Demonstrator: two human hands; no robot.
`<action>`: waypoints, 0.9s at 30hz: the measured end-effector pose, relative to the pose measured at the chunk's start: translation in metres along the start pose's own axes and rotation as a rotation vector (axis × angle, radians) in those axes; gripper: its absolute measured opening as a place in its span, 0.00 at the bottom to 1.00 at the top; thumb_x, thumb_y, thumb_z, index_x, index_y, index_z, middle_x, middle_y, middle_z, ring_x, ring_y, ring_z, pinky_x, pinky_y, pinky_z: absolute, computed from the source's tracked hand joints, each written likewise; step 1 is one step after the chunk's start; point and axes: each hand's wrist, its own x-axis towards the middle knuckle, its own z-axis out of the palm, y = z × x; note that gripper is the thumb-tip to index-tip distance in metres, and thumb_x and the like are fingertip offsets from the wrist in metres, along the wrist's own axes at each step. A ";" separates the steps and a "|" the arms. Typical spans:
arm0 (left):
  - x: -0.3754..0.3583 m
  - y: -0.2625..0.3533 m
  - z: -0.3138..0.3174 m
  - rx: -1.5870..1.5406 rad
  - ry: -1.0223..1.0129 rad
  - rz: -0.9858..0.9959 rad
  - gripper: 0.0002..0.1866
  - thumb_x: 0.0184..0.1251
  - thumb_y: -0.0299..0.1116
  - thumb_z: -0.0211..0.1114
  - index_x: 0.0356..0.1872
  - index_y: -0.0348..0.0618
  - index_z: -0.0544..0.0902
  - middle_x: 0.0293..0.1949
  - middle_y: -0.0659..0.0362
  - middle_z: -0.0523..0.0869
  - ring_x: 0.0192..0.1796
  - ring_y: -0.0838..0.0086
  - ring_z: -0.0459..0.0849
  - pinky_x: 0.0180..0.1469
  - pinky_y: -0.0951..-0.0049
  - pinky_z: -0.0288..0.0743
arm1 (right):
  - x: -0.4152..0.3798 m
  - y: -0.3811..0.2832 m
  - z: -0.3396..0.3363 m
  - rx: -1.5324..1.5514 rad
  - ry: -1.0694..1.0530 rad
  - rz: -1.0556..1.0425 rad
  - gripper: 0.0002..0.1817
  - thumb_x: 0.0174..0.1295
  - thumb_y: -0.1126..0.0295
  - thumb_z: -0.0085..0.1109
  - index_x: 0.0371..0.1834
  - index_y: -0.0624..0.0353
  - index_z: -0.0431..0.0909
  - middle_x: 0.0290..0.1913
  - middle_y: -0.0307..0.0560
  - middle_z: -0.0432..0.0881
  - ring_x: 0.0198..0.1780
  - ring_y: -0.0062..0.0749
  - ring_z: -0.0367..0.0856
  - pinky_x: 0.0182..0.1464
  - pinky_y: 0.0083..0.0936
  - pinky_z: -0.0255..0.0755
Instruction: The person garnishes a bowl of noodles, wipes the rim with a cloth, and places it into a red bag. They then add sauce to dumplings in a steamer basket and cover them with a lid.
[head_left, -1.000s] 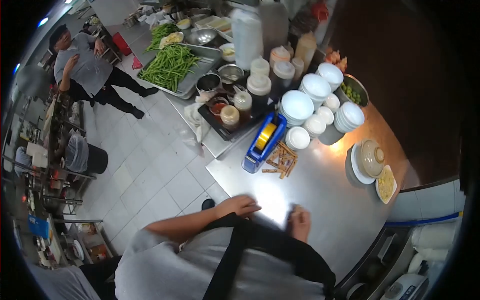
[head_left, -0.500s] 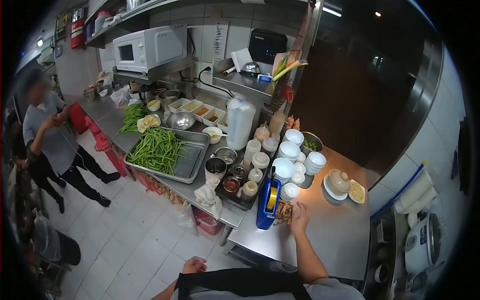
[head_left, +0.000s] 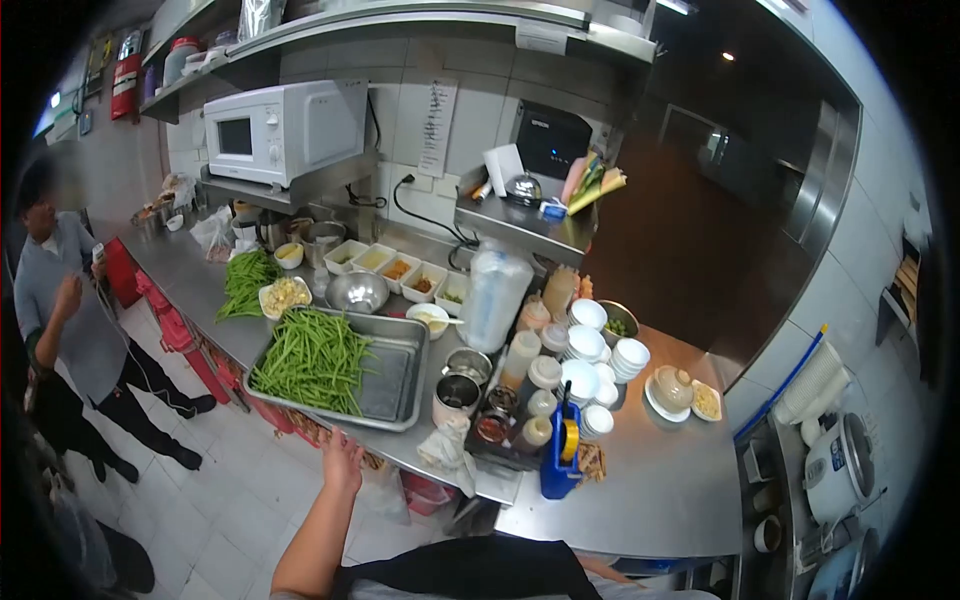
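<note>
My left hand (head_left: 342, 460) is raised in front of the metal tray (head_left: 398, 385), just below its front edge. Its fingers look stretched out, and I see nothing in them. Long green beans (head_left: 312, 358) are heaped over the left part of the tray. More green beans (head_left: 248, 283) lie on the counter behind, next to a dish of pale chopped food (head_left: 285, 296). A steel bowl (head_left: 357, 291) stands behind the tray. My right hand is out of view; only a bit of that arm shows beside the black apron (head_left: 470, 570).
Right of the tray are steel pots (head_left: 456, 393), a white cloth (head_left: 447, 446), sauce bottles (head_left: 520, 357) and a blue tape dispenser (head_left: 560, 465). White bowls (head_left: 580, 378) are stacked farther right. A person (head_left: 75, 300) stands at the far left.
My left hand has risen from low near my body toward the tray's front edge. My right hand has left the brown clip-like pieces beside the tape dispenser and gone out of view.
</note>
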 end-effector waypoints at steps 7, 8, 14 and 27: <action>0.050 0.047 0.009 -0.165 -0.157 -0.206 0.42 0.62 0.60 0.53 0.69 0.47 0.47 0.69 0.51 0.48 0.68 0.48 0.53 0.65 0.49 0.52 | 0.112 -0.056 0.029 0.143 0.028 -0.012 0.10 0.60 0.67 0.55 0.42 0.58 0.78 0.29 0.39 0.79 0.34 0.23 0.75 0.40 0.21 0.69; 0.048 0.046 0.007 -0.170 -0.190 -0.206 0.43 0.61 0.60 0.53 0.69 0.46 0.47 0.69 0.50 0.48 0.68 0.48 0.53 0.66 0.49 0.51 | 0.123 -0.062 0.036 0.179 0.053 -0.023 0.10 0.59 0.68 0.55 0.42 0.58 0.78 0.29 0.39 0.79 0.34 0.23 0.75 0.39 0.21 0.69; 0.078 0.046 -0.073 0.073 -0.044 -0.185 0.41 0.61 0.63 0.50 0.69 0.61 0.43 0.71 0.58 0.48 0.68 0.54 0.53 0.61 0.48 0.53 | 0.182 -0.076 0.083 0.391 0.212 -0.006 0.11 0.58 0.68 0.57 0.41 0.61 0.79 0.29 0.39 0.80 0.33 0.23 0.75 0.38 0.21 0.69; 0.169 -0.069 -0.268 0.300 0.101 -0.709 0.26 0.61 0.53 0.56 0.55 0.49 0.68 0.50 0.53 0.73 0.50 0.61 0.73 0.53 0.59 0.67 | 0.208 -0.041 0.172 0.494 0.558 0.468 0.11 0.56 0.69 0.60 0.39 0.65 0.79 0.29 0.40 0.82 0.31 0.23 0.76 0.36 0.21 0.70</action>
